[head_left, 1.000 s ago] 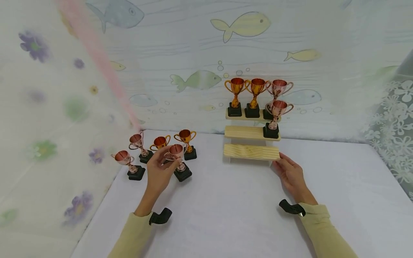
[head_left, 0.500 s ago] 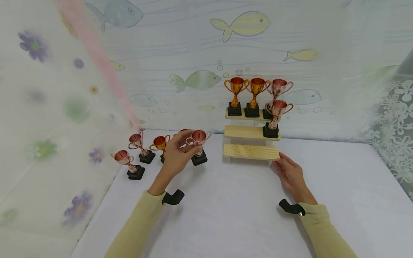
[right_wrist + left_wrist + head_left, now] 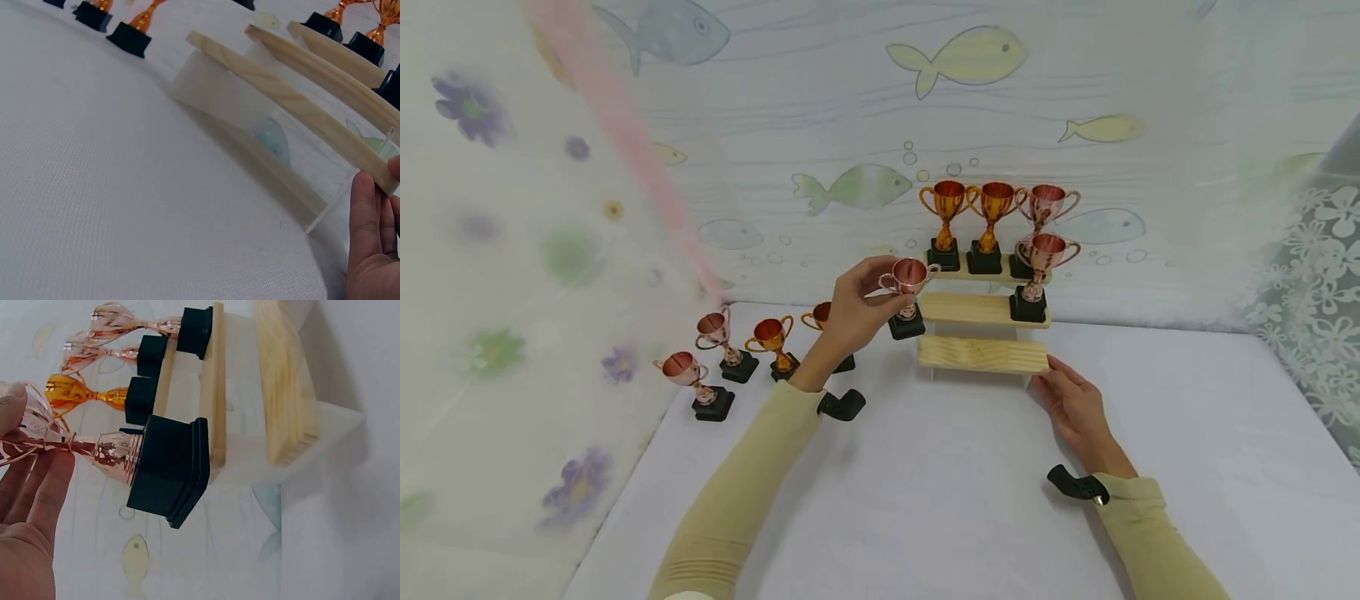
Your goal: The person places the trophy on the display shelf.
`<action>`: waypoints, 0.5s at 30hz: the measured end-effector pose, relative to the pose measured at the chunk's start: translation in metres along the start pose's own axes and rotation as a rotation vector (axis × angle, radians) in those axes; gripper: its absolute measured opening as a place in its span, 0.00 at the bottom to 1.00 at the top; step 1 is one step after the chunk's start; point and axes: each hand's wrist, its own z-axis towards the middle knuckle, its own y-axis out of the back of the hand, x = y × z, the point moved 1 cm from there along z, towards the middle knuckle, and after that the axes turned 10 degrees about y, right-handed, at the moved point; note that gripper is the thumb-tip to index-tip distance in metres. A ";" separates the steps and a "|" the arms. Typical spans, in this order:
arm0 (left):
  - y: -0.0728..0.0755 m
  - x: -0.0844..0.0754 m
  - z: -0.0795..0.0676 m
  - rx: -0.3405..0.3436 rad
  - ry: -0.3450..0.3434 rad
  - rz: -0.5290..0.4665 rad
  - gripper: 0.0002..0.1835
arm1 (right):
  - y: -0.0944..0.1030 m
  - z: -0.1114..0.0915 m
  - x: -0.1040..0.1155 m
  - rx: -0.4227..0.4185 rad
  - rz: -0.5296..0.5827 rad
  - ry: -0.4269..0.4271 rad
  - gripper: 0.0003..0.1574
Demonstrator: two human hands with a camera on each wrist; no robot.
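My left hand (image 3: 855,310) grips a rose-gold trophy cup (image 3: 909,275) by its bowl and stem. Its black base hangs just off the left end of the middle board (image 3: 962,307) of a three-step wooden display shelf, as the left wrist view also shows with the trophy's base (image 3: 165,469) apart from the wood. My right hand (image 3: 1081,414) pinches the right end of the lowest board (image 3: 981,353), thumb above and fingers beneath. On the top step stand two gold trophies (image 3: 945,208) and a rose-gold one (image 3: 1045,202). Another rose-gold trophy (image 3: 1033,275) occupies the middle step's right end.
Several trophies stand on the white table (image 3: 925,483) to the left: two rose-gold (image 3: 703,390), a gold one (image 3: 777,343), and another gold one (image 3: 820,315) partly behind my left hand. Clear panels (image 3: 269,134) support the boards. A fish-print curtain (image 3: 820,108) hangs behind.
My left hand has carried the rose-gold trophy from the group on the left, up and rightward to the shelf's left side. The right hand keeps its grip on the lowest board.
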 end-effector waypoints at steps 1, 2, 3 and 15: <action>-0.003 -0.001 0.004 0.009 -0.004 -0.007 0.26 | 0.000 0.000 0.000 0.001 -0.001 0.000 0.11; -0.007 -0.001 0.009 0.018 -0.006 -0.012 0.27 | 0.000 -0.001 0.000 0.003 -0.002 0.001 0.11; -0.011 -0.002 0.013 0.028 -0.006 -0.014 0.27 | 0.000 -0.001 0.000 0.003 -0.001 0.000 0.11; -0.050 0.006 0.046 0.121 0.050 0.053 0.26 | 0.001 -0.001 0.001 0.005 -0.011 -0.006 0.11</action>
